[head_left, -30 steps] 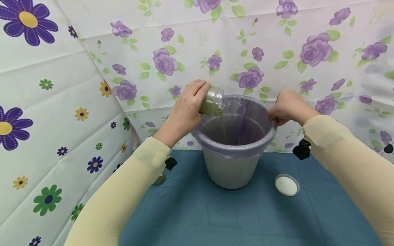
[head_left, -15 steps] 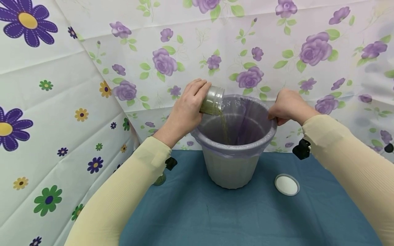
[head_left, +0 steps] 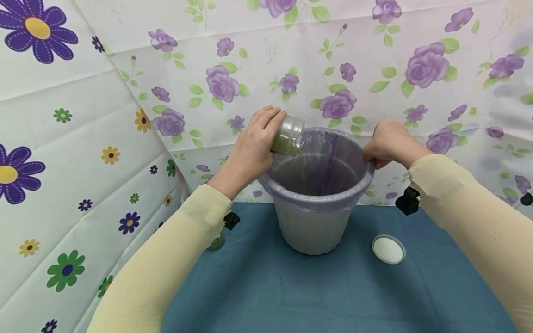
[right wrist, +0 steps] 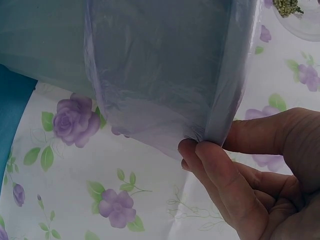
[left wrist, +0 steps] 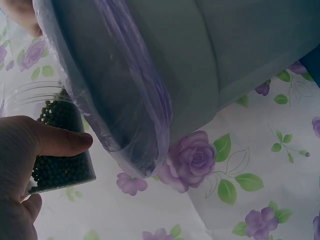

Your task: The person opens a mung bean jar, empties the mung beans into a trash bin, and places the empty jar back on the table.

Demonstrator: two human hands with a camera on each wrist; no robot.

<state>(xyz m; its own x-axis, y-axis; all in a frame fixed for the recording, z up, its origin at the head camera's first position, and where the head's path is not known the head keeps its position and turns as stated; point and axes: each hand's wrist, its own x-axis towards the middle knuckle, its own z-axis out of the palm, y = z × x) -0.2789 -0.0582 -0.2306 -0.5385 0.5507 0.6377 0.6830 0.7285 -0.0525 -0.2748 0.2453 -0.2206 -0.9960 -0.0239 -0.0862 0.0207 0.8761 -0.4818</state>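
Note:
My left hand (head_left: 255, 141) grips a clear jar (head_left: 288, 135) tilted over the left side of a bin's mouth. Small round green grains, perhaps beans, lie inside the jar, and a thin stream of them falls from its mouth. The pale bin (head_left: 314, 226) stands upright, lined with a translucent purple bag (head_left: 308, 203) folded over its rim. At the bin's right side, my right hand (head_left: 391, 143) pinches the rim and bag between thumb and fingers (right wrist: 220, 165). The bottom inside the bin is hidden.
A round white lid (head_left: 388, 249) lies on the blue cloth (head_left: 275, 296) to the bin's right. Partly behind my left forearm is a small rounded thing with dark green contents (head_left: 216, 243). Flowered sheets (head_left: 266, 74) hang close behind and at the left.
Green grains keep falling from the tilted jar into the bin, the stream looking thinner now. Both hands, the jar and the bin have hardly moved.

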